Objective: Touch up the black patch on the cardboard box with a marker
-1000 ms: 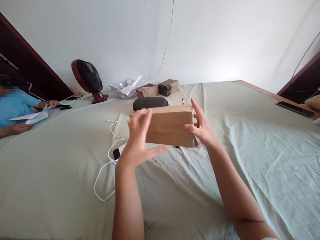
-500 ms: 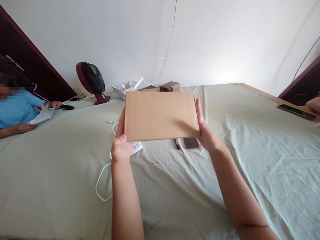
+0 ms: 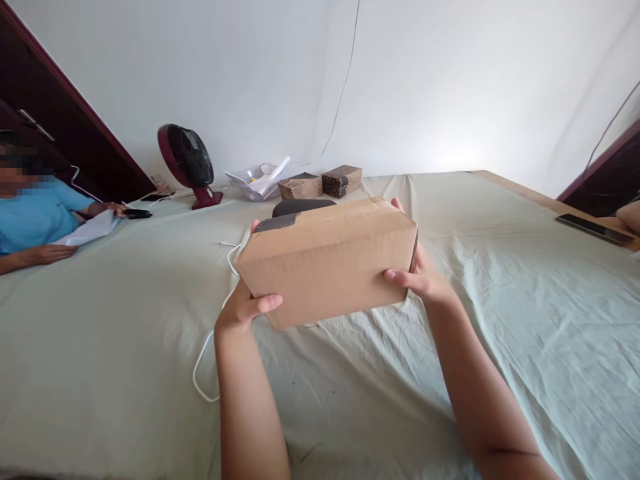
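Observation:
A plain brown cardboard box [image 3: 330, 273] is held tilted above the cloth, one long side facing me and its top partly showing. Dark tape [image 3: 278, 222] covers the top's far left corner. My left hand [image 3: 245, 303] grips the left end, thumb on the near face and a fingertip at the far edge. On the right end, my right hand [image 3: 423, 273] clasps the box the same way, thumb on the near face. Behind the box a dark rounded object [image 3: 303, 206] shows only in part. A white cable [image 3: 200, 373] lies left of my left forearm.
A wrinkled pale green cloth [image 3: 125, 347] covers the broad surface. Toward the wall stand a dark red fan [image 3: 187, 163], a clear plastic basket [image 3: 257, 187] and two patterned boxes [image 3: 343, 181]. A person in blue [image 3: 43, 217] holds papers at left; a phone [image 3: 594, 228] lies far right.
The box has tipped and lowered, so its taped top now shows. Both thumbs have moved onto its near face. The pen, the small dark device and the white block beneath are now hidden.

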A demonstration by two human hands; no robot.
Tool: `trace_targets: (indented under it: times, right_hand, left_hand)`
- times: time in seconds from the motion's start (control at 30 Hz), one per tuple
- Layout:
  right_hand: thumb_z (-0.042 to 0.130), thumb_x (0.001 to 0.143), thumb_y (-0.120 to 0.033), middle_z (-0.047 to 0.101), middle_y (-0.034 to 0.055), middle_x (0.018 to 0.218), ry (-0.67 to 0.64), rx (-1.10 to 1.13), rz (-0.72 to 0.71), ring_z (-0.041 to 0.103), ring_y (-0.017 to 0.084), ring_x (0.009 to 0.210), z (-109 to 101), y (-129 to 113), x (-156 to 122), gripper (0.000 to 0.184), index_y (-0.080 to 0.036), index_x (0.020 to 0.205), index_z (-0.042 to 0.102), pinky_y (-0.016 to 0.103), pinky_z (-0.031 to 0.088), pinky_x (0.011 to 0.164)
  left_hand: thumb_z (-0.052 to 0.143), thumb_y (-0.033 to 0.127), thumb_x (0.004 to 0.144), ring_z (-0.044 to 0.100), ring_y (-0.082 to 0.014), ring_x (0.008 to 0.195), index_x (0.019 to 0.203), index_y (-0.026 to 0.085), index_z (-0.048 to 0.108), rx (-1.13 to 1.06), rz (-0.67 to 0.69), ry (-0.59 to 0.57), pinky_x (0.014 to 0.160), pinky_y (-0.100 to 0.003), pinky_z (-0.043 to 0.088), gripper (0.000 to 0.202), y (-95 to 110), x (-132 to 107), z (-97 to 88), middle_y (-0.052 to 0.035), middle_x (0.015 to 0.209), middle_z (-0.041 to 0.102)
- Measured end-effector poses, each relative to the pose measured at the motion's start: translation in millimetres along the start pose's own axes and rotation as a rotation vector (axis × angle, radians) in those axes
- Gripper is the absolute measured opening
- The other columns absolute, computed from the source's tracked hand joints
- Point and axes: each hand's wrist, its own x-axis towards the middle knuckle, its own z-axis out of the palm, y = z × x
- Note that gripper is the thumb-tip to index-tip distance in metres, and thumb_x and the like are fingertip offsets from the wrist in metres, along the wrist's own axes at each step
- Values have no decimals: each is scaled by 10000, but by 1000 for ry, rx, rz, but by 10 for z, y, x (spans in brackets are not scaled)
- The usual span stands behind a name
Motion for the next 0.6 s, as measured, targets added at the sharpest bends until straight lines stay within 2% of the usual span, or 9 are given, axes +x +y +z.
trace_targets:
  times: [0.07,0.17,0.27,0.33,0.4,0.43,0.5,0.57,0.6]
  right_hand:
    - [834,799,-734,146,72,1884,-27,-72,-7,197,417,1726,-36,-21,-4,1363,-386,1791,-34,684,257,1364]
    - [850,833,-669,-14,3,1897,-62,-265,-67,27,405,1752,-75,-88,-41,1341,-438,1779,-72,717,133,1384]
    - [890,824,-581,10,-4,1894,-176,-497,-126,-56,458,1740,-16,-187,-93,1350,-467,1775,-61,780,88,1362]
    - [910,802,-496,137,72,1868,-262,-608,-117,46,516,1719,69,-237,-113,1386,-456,1775,-77,829,128,1325]
    - [915,771,-415,286,154,1768,-316,-634,-105,269,521,1644,145,-253,-108,1426,-420,1778,-95,809,262,1294]
    - [912,764,-402,343,174,1696,-312,-623,-97,373,502,1578,170,-249,-97,1427,-401,1782,-88,775,337,1273]
    - [903,770,-434,384,181,1583,-202,-609,-62,464,475,1471,205,-226,-64,1397,-381,1786,-54,729,426,1224]
    - [899,764,-501,361,183,1553,12,-661,-33,424,509,1453,262,-204,-31,1381,-388,1782,-28,772,393,1208]
    - [897,755,-514,344,186,1555,125,-707,-30,387,535,1460,314,-198,-19,1380,-396,1778,-22,805,351,1206]
  left_hand:
    - [910,564,747,394,-418,1639,1765,409,140,14,59,-14,1357,-620,346,1286,22,22,-30,-96,1751,430]
    - [939,502,740,321,-426,1674,1772,437,0,163,138,-81,1372,-658,259,1397,104,45,-40,-95,1813,310]
    - [946,425,762,248,-456,1695,1781,427,21,355,179,-195,1376,-683,200,1377,244,39,26,-100,1843,208]
    - [934,405,774,236,-471,1694,1784,424,68,442,209,-281,1371,-689,214,1330,343,34,102,-99,1838,217]
    - [896,385,802,248,-468,1689,1781,432,116,499,247,-341,1367,-691,228,1253,415,35,168,-90,1829,248]
    - [875,381,825,238,-462,1692,1774,440,155,533,263,-324,1368,-696,218,1193,432,36,191,-82,1827,257]
    - [853,415,874,205,-452,1704,1752,456,241,600,241,-150,1364,-712,210,1072,421,40,221,-73,1824,260]
    - [866,538,886,184,-466,1709,1743,475,233,573,120,80,1320,-733,308,1067,356,47,266,-86,1840,199]
    - [879,620,860,196,-479,1705,1750,487,164,513,44,150,1273,-725,398,1149,310,57,309,-102,1852,145]
